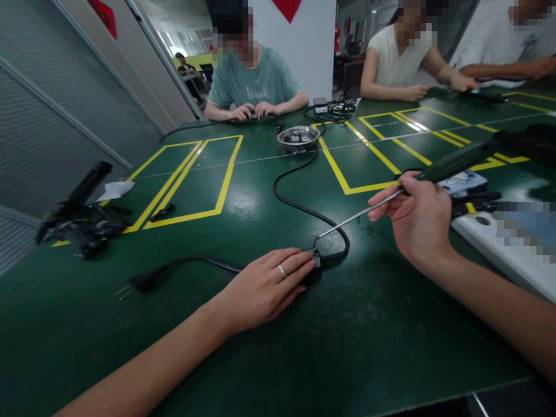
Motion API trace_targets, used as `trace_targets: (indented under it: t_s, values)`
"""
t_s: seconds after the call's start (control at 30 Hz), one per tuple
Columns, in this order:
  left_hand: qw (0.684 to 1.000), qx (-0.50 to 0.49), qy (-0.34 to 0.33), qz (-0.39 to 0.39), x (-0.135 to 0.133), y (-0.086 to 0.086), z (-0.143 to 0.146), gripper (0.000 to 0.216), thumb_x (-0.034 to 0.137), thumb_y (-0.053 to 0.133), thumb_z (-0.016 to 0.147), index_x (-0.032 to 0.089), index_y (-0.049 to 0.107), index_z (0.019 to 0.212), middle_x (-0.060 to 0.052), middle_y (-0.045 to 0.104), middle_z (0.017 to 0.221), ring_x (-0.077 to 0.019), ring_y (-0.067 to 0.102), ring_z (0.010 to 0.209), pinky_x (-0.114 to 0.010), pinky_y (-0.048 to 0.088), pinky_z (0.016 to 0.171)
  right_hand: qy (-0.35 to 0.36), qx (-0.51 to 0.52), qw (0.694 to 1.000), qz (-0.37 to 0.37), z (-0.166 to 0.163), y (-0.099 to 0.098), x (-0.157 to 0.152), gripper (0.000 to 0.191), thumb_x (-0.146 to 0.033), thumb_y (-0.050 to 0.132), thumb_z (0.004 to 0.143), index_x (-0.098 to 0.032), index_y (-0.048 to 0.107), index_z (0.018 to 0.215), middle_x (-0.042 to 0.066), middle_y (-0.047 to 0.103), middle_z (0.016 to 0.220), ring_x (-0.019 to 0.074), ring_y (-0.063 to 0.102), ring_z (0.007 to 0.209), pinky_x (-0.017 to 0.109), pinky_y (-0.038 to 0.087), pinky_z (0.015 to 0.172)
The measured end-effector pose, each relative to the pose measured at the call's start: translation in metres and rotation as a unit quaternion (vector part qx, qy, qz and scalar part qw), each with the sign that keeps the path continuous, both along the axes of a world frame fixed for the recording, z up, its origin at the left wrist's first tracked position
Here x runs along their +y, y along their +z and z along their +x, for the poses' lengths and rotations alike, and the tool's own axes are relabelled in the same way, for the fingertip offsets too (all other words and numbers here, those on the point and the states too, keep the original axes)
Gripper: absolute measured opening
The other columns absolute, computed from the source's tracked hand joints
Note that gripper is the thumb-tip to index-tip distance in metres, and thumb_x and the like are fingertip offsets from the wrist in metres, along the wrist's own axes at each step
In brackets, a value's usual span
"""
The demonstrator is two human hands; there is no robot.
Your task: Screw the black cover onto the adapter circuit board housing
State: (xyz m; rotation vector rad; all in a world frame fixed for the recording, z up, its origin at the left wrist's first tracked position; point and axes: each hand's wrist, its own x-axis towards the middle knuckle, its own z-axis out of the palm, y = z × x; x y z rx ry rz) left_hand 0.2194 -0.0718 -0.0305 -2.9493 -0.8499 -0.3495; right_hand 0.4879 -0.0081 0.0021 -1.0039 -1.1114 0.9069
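My left hand (264, 284) lies flat on a small black device (316, 259) on the green table, fingers stretched over it and pressing it down. A black cable (299, 205) runs from the device in a loop toward the far side. My right hand (417, 217) is closed around a long screwdriver (452, 165) with a dark handle. Its thin metal shaft (351, 219) slants down to the left, and the tip meets the device just past my left fingertips. A black plug (145, 282) with bare prongs lies to the left of my left wrist.
A small metal bowl (299, 138) stands at mid table. A pile of black parts (80, 223) lies at the left edge. A white tray (499, 246) and tools sit to the right. Three people sit across the table; one in a green shirt (252, 81) handles something black.
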Motion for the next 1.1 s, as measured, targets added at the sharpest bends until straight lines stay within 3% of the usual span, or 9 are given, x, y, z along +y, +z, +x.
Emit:
trace_targets:
  t_s: [0.23, 0.67, 1.1]
  values:
    - [1.000, -0.002, 0.007, -0.003, 0.001, 0.001, 0.001, 0.044, 0.013, 0.047, 0.095, 0.013, 0.044, 0.139, -0.010, 0.051, 0.140, -0.0235, 0.048, 0.126, -0.041, 0.046, 0.106, -0.004, -0.033, 0.999, -0.005, 0.000, -0.003, -0.001, 0.014, -0.043, 0.042, 0.089, -0.029, 0.042, 0.088, 0.001, 0.065, 0.069, 0.0230, 0.064, 0.057, 0.040, 0.052, 0.055]
    - [1.000, -0.006, 0.007, 0.001, 0.002, -0.001, 0.001, 0.043, 0.013, 0.048, 0.094, 0.013, 0.045, 0.138, -0.011, 0.052, 0.138, -0.0240, 0.049, 0.124, -0.042, 0.047, 0.103, 0.037, 0.092, 0.995, 0.027, -0.002, -0.008, 0.003, 0.009, -0.030, 0.053, 0.086, -0.024, 0.049, 0.081, -0.002, 0.065, 0.056, 0.0176, 0.061, 0.043, 0.029, 0.048, 0.039]
    - [1.000, 0.002, 0.006, 0.000, 0.002, 0.001, 0.002, 0.043, 0.014, 0.048, 0.095, 0.012, 0.045, 0.137, -0.011, 0.053, 0.138, -0.0238, 0.049, 0.123, -0.042, 0.047, 0.103, 0.035, 0.065, 0.997, 0.030, -0.001, -0.018, 0.007, 0.010, -0.031, 0.053, 0.088, -0.022, 0.051, 0.083, 0.001, 0.070, 0.060, 0.0169, 0.062, 0.040, 0.029, 0.050, 0.038]
